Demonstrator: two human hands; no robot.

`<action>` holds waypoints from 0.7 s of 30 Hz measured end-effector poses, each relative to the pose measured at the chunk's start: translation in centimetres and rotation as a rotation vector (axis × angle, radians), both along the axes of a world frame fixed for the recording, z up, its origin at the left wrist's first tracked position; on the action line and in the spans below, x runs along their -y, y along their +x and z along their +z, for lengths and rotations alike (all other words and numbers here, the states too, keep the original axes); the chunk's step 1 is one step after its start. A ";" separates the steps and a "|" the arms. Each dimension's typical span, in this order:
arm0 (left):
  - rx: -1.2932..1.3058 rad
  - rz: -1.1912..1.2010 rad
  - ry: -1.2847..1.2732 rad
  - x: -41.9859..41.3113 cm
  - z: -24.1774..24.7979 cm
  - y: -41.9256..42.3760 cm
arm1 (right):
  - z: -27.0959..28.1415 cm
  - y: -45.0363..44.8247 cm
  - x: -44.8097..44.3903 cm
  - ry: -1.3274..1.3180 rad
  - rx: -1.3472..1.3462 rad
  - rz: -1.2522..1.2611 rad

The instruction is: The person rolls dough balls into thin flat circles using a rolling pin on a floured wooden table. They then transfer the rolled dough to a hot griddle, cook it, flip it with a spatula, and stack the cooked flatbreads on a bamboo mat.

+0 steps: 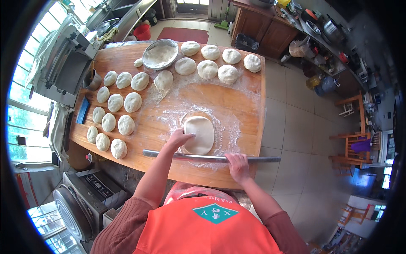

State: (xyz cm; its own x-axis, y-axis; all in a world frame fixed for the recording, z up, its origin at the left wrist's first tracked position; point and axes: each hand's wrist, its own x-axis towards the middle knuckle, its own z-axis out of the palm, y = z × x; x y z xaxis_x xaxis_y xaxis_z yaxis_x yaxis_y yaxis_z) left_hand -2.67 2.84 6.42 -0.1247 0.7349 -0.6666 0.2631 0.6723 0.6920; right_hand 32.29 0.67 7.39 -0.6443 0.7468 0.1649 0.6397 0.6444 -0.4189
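Observation:
A flattened round of dough [199, 135] lies on the floured wooden table [152, 127] in front of me. My left hand [181, 138] pinches the left edge of this round between thumb and fingers. My right hand [238, 165] rests on the right part of a long metal rolling rod [196, 157], with its fingers over it. The rod lies crosswise at the near edge of the dough and sticks out past the table's right side. Flour is scattered around the round.
Several dough balls [115, 102] sit in rows at the left and along the far side [207, 70]. A metal bowl of flour [160, 54], a metal cup [92, 79] and a blue scraper [82, 110] share the table. A machine [63, 66] stands at its left.

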 end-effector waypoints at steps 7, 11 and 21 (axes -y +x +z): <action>-0.393 -0.403 0.578 2.8 15.5 9.1 | 4.8 3.2 4.4 -0.101 -0.017 0.059; -0.672 -0.280 0.558 8.7 7.5 8.5 | 3.3 5.0 3.1 -0.061 0.076 0.008; -0.831 -0.034 0.615 -11.1 -0.5 0.1 | -2.4 -4.1 -15.1 0.381 0.081 -0.374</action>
State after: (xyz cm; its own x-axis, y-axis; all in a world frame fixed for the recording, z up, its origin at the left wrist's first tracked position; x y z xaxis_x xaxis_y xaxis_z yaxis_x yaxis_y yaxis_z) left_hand -2.55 13.91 5.91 -0.3465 0.9313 0.1119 0.8271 0.2470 0.5049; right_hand 28.24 15.77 5.01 -0.3680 0.8245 0.4299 0.8752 0.4633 -0.1392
